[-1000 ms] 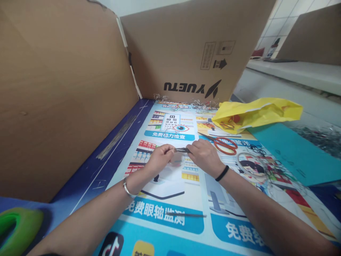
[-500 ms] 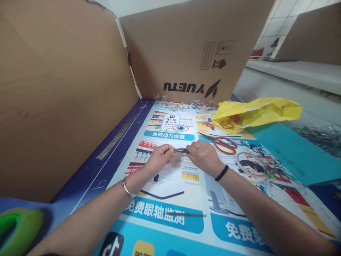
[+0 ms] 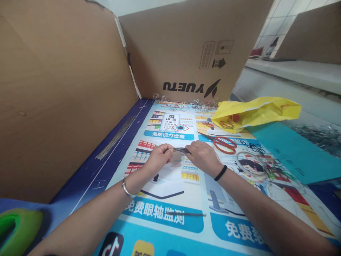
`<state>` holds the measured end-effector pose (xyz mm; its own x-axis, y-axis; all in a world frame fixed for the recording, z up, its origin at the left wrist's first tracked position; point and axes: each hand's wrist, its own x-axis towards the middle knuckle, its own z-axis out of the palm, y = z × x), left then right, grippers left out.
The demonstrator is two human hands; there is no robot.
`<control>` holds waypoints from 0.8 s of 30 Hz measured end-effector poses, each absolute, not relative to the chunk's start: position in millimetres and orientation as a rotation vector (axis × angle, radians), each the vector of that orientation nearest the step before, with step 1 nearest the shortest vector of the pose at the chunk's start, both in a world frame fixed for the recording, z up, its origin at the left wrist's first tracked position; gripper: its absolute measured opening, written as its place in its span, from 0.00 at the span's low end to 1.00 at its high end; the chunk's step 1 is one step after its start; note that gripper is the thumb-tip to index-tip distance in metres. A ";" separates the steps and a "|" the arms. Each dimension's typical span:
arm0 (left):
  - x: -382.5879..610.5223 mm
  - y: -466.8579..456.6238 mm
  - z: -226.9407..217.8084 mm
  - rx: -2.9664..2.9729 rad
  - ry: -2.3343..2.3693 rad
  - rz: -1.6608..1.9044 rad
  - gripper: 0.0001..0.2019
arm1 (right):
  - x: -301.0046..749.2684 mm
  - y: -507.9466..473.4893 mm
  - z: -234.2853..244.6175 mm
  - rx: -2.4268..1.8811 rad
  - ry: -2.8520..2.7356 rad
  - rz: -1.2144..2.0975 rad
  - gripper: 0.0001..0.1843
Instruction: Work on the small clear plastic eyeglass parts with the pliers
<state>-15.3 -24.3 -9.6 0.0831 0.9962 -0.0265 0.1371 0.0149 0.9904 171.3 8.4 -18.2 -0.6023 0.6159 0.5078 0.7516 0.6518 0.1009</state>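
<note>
Watching through the head view, I see dark pliers (image 3: 181,150) gripped in the right hand (image 3: 204,157), pointing to its nine o'clock; beside their tips, the left hand (image 3: 160,157) presses thumb to finger, contents unclear.

A slim, dark, plier-like metal tool (image 3: 182,150) sits nearly level, tip toward nine o'clock, three-o'clock end inside the right hand (image 3: 203,156).
</note>
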 end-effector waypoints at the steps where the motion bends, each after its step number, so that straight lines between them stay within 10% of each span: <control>1: -15.1 -24.2 -9.4 1.335 1.264 1.067 0.06 | 171.4 8.8 -18.5 -1.082 -2.434 -0.413 0.09; 24: -14.5 -23.9 -10.1 1.404 1.289 1.053 0.05 | 172.4 10.0 -19.1 -1.043 -2.427 -0.447 0.09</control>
<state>-14.5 -23.9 -10.1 0.0825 0.9966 0.0030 0.2019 -0.0197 0.9792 172.4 10.0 -19.1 -0.6080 0.5940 0.5268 0.7426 0.6602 0.1126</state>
